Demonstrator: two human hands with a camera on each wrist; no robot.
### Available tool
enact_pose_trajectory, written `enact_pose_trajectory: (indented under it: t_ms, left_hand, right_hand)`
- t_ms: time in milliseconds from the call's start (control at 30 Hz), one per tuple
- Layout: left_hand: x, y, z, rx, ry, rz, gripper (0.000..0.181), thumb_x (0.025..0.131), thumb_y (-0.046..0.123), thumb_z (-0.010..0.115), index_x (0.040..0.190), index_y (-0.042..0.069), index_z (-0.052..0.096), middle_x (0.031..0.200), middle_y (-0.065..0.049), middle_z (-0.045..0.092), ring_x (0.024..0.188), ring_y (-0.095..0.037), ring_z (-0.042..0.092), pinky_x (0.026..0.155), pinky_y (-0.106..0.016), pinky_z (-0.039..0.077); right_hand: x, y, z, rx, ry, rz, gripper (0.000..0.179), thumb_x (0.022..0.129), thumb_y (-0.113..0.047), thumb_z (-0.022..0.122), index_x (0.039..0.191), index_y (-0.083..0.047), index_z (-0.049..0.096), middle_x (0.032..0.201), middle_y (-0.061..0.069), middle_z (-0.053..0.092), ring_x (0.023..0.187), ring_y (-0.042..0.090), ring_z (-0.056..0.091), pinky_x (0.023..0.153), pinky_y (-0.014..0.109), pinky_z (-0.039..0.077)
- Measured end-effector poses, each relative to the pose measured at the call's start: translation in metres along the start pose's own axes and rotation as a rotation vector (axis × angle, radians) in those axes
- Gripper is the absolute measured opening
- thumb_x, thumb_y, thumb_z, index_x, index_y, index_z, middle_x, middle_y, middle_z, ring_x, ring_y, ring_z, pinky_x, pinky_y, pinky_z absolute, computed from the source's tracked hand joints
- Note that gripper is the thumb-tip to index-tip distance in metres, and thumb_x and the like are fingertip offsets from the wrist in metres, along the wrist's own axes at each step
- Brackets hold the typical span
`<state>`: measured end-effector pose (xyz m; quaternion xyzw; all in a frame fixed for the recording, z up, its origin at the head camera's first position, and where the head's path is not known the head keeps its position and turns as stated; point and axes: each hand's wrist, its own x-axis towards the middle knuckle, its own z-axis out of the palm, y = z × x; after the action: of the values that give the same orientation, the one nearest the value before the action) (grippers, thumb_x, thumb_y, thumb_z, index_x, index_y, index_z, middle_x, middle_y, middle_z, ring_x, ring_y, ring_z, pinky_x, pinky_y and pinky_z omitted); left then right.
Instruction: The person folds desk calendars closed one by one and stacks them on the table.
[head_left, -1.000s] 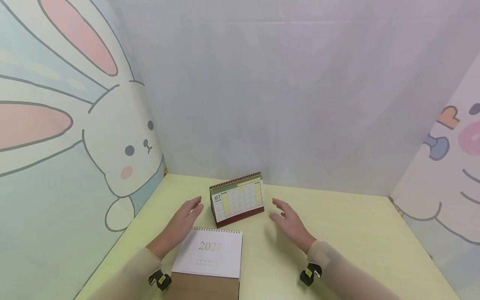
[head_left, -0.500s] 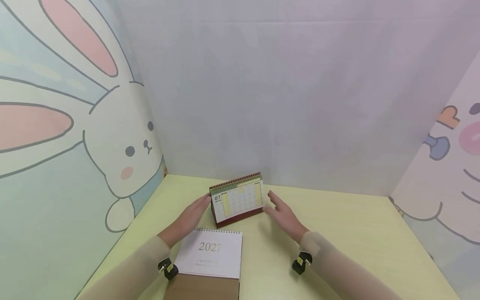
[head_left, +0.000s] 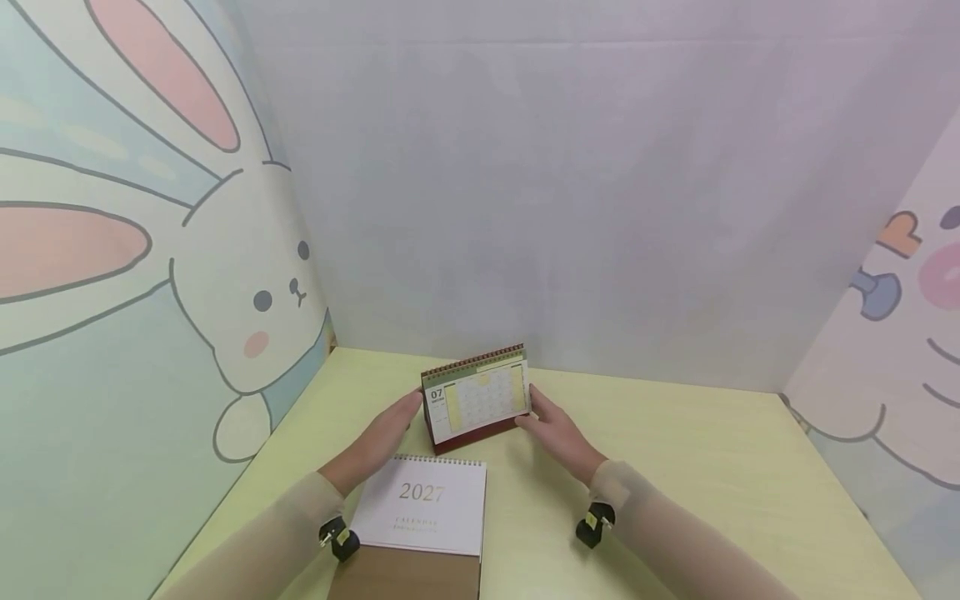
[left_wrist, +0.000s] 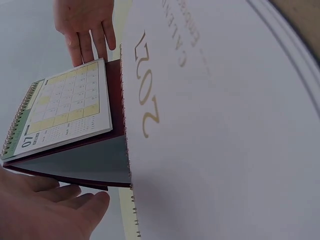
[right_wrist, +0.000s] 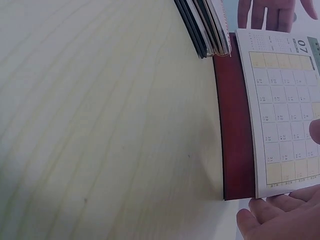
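Note:
A small desk calendar [head_left: 483, 398] with a red base and a page marked 07 stands tilted back, turned a little, on the table. At its left end is my left hand [head_left: 381, 440], fingers extended along the side; the left wrist view shows this hand [left_wrist: 55, 210] behind the calendar's folded stand. My right hand [head_left: 558, 437] is at the other end, fingers straight along the edge, and its thumb [right_wrist: 315, 131] overlaps the page in the right wrist view. A white spiral calendar [head_left: 420, 508] printed 2027 lies nearer, partly under my left forearm in view.
The pale yellow tabletop [head_left: 675, 467] reaches back to a plain light curtain [head_left: 570, 208]. A rabbit-print panel [head_left: 232, 283] borders the left side and another cartoon panel [head_left: 907, 333] the right. The brown lower part [head_left: 408, 575] of the 2027 calendar runs off the near edge of the view.
Both hands have moved inward to the ends of the small desk calendar, the right one leftward up to its edge. The calendars stand practically where they were.

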<state>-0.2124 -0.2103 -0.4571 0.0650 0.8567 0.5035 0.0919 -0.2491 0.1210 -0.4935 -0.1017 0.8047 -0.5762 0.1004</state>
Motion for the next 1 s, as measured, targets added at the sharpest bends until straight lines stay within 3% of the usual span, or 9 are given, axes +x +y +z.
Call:
enact_pose_trajectory:
  t_ms: [200, 467, 1000]
  left_hand:
    - [0.001, 0.001, 0.001, 0.01, 0.011, -0.027, 0.083, 0.126, 0.067, 0.023, 0.189, 0.012, 0.024, 0.199, -0.016, 0.022, 0.186, -0.047, 0.019, 0.15, -0.068, 0.019]
    - [0.003, 0.004, 0.002, 0.031, 0.023, -0.037, 0.088, 0.126, 0.068, 0.024, 0.188, 0.006, 0.025, 0.197, -0.021, 0.024, 0.183, -0.052, 0.027, 0.148, -0.07, 0.026]
    - [0.011, 0.004, -0.001, -0.026, 0.006, -0.031, 0.084, 0.126, 0.068, 0.023, 0.19, 0.012, 0.022, 0.198, -0.019, 0.025, 0.186, -0.048, 0.021, 0.149, -0.068, 0.026]
  right_hand:
    - [0.001, 0.001, 0.001, -0.011, 0.025, 0.016, 0.084, 0.121, -0.028, 0.064, 0.191, -0.014, 0.02, 0.199, 0.015, 0.023, 0.182, 0.05, 0.029, 0.146, 0.072, 0.032]
    - [0.003, 0.002, 0.001, -0.008, 0.03, 0.03, 0.084, 0.119, -0.029, 0.066, 0.191, -0.018, 0.023, 0.199, 0.014, 0.024, 0.182, 0.05, 0.029, 0.144, 0.074, 0.033]
    - [0.005, 0.003, 0.001, 0.008, 0.023, 0.029, 0.086, 0.118, -0.029, 0.067, 0.191, -0.017, 0.022, 0.199, 0.014, 0.022, 0.183, 0.051, 0.028, 0.145, 0.074, 0.032]
